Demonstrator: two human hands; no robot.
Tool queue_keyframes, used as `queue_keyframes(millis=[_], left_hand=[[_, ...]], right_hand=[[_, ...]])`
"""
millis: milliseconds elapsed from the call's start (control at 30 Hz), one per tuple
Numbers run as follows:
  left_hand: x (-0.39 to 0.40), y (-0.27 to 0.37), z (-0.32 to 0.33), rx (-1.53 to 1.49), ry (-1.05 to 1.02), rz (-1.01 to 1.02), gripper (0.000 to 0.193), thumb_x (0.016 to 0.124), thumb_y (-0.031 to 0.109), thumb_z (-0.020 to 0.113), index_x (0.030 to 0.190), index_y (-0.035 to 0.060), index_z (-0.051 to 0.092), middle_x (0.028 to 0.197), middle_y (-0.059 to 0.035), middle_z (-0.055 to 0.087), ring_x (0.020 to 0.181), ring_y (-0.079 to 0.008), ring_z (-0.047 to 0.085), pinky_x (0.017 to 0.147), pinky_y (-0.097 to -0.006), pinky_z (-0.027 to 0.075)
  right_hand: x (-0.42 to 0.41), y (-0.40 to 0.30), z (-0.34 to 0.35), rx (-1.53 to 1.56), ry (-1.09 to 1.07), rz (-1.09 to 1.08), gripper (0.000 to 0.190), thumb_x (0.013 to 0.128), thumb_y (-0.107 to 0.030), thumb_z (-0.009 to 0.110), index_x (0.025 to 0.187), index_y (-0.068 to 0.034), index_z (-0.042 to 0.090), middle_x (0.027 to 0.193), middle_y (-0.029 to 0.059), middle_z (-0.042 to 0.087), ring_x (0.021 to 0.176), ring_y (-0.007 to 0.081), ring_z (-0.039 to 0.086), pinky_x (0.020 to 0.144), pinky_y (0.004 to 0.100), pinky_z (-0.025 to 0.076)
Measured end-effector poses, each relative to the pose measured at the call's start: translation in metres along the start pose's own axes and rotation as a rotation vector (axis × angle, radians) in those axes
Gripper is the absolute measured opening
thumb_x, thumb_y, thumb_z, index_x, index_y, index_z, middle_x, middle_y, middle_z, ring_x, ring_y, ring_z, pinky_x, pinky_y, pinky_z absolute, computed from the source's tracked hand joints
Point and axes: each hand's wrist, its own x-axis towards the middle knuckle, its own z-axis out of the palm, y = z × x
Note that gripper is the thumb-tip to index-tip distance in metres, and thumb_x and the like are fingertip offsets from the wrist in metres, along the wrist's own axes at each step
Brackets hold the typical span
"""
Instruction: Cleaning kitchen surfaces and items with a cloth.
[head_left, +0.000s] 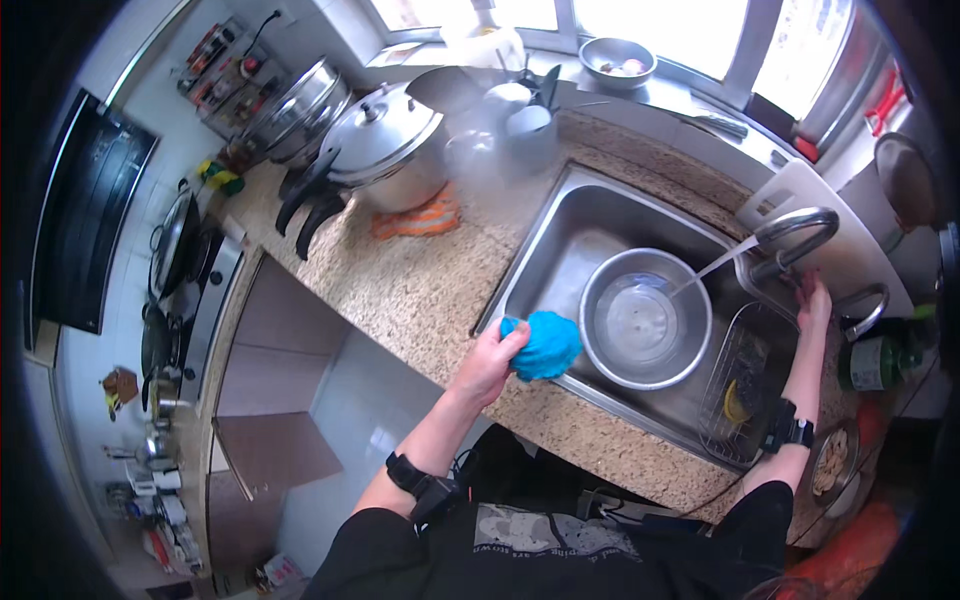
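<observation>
My left hand (486, 365) grips a bunched blue cloth (549, 346) above the front rim of the stainless steel sink (551, 217). Inside the sink, a round metal basin (646, 255) holds clear water. A stream of water runs into it from the curved faucet (801, 217). My right hand (815, 301) reaches across to the faucet's base, its fingertips at the handle area. Whether they grip the handle is hard to see. Below that arm, a wire drain basket (724, 375) in the sink holds a dark scrubber (748, 371) and a yellow piece (735, 403).
A pressure cooker (397, 161) stands on an orange striped cloth (420, 217) on the granite counter (360, 277). A white cutting board (832, 232) leans behind the faucet. To the right are a green bottle (874, 364) and a bowl of food (834, 461). One cabinet door (277, 454) hangs open.
</observation>
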Motion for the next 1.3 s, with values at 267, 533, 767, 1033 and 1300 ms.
queue_keyframes(millis=[267, 533, 767, 1033, 1300], left_hand=[[-0.006, -0.005, 0.045, 0.133, -0.189, 0.183, 0.019, 0.084, 0.017, 0.060, 0.097, 0.0072, 0.050, 0.089, -0.0001, 0.052, 0.084, -0.0079, 0.048, 0.076, -0.0258, 0.041], [-0.023, -0.059, 0.031, 0.750, -0.529, 0.573, 0.035, 0.073, 0.019, 0.069, 0.098, 0.0021, 0.051, 0.098, -0.0157, 0.053, 0.089, -0.0317, 0.053, 0.078, -0.0380, 0.043], [-0.047, -0.004, -0.132, 0.644, -0.169, 0.444, 0.027, 0.081, 0.010, 0.060, 0.104, -0.0002, 0.052, 0.102, -0.0102, 0.051, 0.087, -0.0155, 0.055, 0.071, -0.0280, 0.048], [-0.137, 0.020, -0.358, 0.407, 0.537, 0.349, 0.014, 0.086, 0.012, 0.055, 0.096, 0.0032, 0.058, 0.081, -0.0013, 0.059, 0.072, -0.0090, 0.057, 0.060, -0.0227, 0.046], [-0.256, -0.040, -0.460, 0.204, 0.841, 0.099, 0.019, 0.089, 0.020, 0.053, 0.100, 0.0049, 0.055, 0.092, -0.0028, 0.056, 0.079, -0.0117, 0.057, 0.061, -0.0238, 0.046]], right_hand=[[-0.274, 0.037, 0.133, -0.246, -0.776, 0.592, 0.056, 0.081, -0.044, 0.059, 0.116, -0.001, 0.049, 0.098, 0.0143, 0.061, 0.080, 0.0195, 0.063, 0.059, 0.0318, 0.054], [-0.351, 0.086, 0.157, 0.371, -0.569, 0.636, 0.032, 0.083, -0.013, 0.055, 0.112, -0.001, 0.051, 0.105, 0.0119, 0.060, 0.094, 0.0218, 0.060, 0.077, 0.0376, 0.052], [-0.403, 0.028, 0.086, -0.786, -0.603, 0.013, 0.053, 0.079, -0.014, 0.060, 0.127, -0.001, 0.042, 0.120, 0.0093, 0.051, 0.110, 0.0196, 0.049, 0.095, 0.0328, 0.038], [-0.436, 0.154, 0.066, -1.515, -0.543, -0.715, 0.059, 0.071, -0.012, 0.059, 0.128, -0.013, 0.045, 0.132, 0.0082, 0.045, 0.128, 0.0345, 0.032, 0.101, 0.0496, 0.021], [-0.516, 0.181, 0.255, -1.525, -1.105, -0.915, 0.059, 0.068, -0.007, 0.060, 0.125, -0.016, 0.049, 0.140, 0.0102, 0.034, 0.133, 0.0339, 0.021, 0.104, 0.0493, 0.013]])
